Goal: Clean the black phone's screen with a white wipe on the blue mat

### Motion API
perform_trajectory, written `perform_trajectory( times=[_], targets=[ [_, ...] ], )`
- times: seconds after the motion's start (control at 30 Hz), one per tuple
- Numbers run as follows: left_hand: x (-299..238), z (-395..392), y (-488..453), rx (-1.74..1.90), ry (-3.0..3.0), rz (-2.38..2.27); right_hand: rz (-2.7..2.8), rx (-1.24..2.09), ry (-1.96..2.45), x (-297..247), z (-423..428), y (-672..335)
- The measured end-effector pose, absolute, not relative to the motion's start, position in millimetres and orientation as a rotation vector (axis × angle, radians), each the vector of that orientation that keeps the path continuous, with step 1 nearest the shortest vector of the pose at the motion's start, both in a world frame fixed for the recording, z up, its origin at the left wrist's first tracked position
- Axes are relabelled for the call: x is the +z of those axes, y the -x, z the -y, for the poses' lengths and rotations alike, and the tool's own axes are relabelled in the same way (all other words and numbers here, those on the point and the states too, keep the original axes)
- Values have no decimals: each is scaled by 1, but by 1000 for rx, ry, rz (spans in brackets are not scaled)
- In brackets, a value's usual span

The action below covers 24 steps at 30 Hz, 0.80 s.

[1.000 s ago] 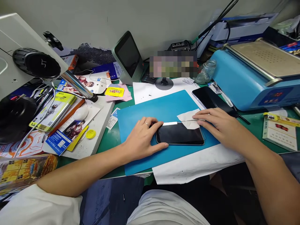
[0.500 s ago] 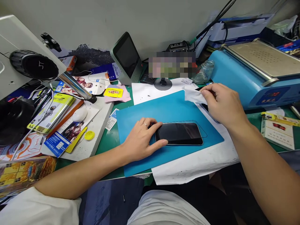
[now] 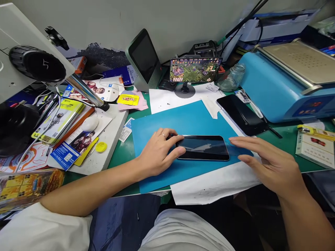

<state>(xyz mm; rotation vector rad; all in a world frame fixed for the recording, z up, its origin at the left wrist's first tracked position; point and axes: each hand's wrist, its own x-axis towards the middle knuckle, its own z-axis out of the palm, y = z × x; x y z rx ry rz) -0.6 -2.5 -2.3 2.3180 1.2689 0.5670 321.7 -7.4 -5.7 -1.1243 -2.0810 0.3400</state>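
A smartphone (image 3: 202, 148) with a dark, glossy screen lies face up on a blue mat (image 3: 162, 122). My left hand (image 3: 161, 151) grips its left end, the thumb at the near corner and fingers at the far corner. Beside the right end, my right hand (image 3: 272, 162) is open, thumb and fingers apart. A faint thin line shows by its fingertips; whether they touch a clear sheet I cannot tell. A white cloth or wipe (image 3: 210, 107) lies on the mat's far right corner. Beyond it rests a second dark phone (image 3: 242, 115).
A small phone on a stand (image 3: 195, 69) shows a game, beside a grey-green display (image 3: 143, 59). A blue machine with a metal plate (image 3: 274, 87) stands at right, near a glass jar (image 3: 232, 77). Boxes and a microscope arm (image 3: 34, 62) crowd the left. White paper (image 3: 214, 184) hangs over the front edge.
My right hand has let go of the white wipe and come down to the phone's right end. My left hand stays on the phone. The second phone is now uncovered.
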Motion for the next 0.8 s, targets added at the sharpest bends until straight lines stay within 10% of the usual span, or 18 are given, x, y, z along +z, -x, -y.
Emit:
perform_trajectory(
  times=[0.8],
  targets=[
    [-3, 2, -2, 516, -2440, -1282, 1878, 515, 1674, 1, -24, -289]
  ],
)
